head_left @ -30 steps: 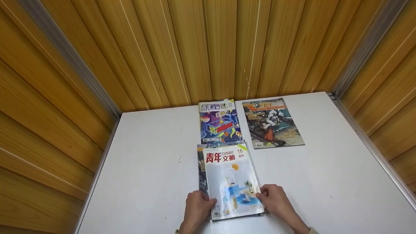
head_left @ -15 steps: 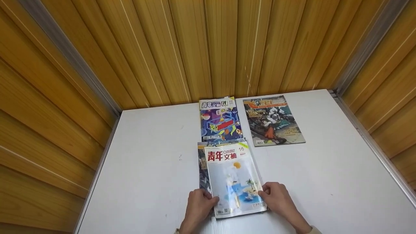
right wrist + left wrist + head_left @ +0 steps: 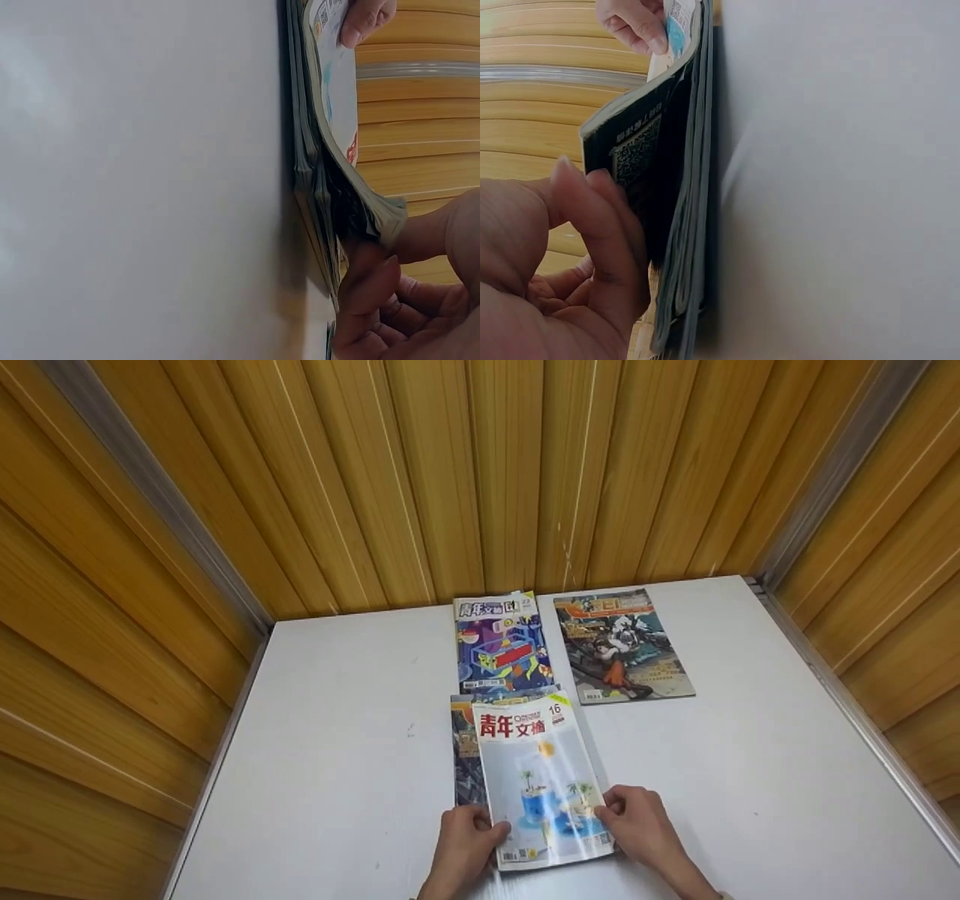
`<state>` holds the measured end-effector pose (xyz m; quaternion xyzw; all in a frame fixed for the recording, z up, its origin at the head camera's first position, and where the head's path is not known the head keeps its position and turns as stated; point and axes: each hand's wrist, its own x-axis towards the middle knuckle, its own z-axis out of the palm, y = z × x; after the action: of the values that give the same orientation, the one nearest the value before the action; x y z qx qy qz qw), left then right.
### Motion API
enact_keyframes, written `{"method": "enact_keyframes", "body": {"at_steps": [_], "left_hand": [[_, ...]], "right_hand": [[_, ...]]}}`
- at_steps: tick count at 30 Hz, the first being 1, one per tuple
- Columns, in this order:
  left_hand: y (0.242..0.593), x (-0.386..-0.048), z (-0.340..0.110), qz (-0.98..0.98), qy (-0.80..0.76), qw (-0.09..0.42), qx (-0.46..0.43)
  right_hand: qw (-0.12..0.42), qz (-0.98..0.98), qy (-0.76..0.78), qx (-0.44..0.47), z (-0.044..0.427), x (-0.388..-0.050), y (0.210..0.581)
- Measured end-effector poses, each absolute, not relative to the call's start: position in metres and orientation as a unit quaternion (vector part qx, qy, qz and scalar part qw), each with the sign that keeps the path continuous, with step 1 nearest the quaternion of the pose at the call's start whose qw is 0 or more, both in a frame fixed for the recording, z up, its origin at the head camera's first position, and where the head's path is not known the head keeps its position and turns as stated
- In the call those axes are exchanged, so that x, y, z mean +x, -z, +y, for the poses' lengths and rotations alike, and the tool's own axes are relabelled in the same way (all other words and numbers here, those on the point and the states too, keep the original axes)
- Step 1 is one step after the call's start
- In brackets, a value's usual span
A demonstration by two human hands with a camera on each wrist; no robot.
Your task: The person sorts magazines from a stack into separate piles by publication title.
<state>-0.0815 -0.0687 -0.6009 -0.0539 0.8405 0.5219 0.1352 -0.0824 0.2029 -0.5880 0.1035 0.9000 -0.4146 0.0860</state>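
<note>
White Magazine (image 3: 544,780) Grasped at Both Side Edges

The left hand (image 3: 465,844) grasps the white magazine near its lower left corner, thumb on the front cover. The right hand (image 3: 641,821) grasps the opposite edge, near the lower right corner, with its thumb also on the cover. The white magazine (red title, number 16) lies face up, slightly turned, over a dark magazine (image 3: 466,772); a strip of the latter shows along the left side. In both wrist views, the held edges are bent upward, apart from the stacked magazines (image 3: 694,195) below. A QR code (image 3: 637,154) is visible on the dark back cover.

Beyond the stack, a purple magazine (image 3: 499,649) lies face up; whether its near edge is touched or overlapped by the dark magazine cannot be determined. To its right, just beside it, lies an orange-bannered magazine (image 3: 622,645). All items are located on a white table (image 3: 337,765). Wood-grain panels (image 3: 450,472) enclose the far side and both flanks, with grey strips (image 3: 157,487) at the corners.
</note>
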Motion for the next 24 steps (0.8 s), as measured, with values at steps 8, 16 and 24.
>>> {"method": "enact_keyframes", "body": {"at_steps": [8, 16, 24], "left_hand": [[0.594, -0.083, -0.07, 0.828, -0.539, 0.145, -0.057], [0.59, -0.088, -0.08, 0.831, -0.545, 0.107, -0.035], [0.585, -0.095, -0.096, 0.84, -0.536, 0.084, -0.024]], "right_hand": [[0.096, 0.892, 0.423, 0.124, 0.2, -0.084, 0.583], [0.075, 0.885, 0.446, 0.114, 0.195, -0.09, 0.574], [0.045, 0.885, 0.454, 0.088, 0.181, -0.099, 0.568]]}}
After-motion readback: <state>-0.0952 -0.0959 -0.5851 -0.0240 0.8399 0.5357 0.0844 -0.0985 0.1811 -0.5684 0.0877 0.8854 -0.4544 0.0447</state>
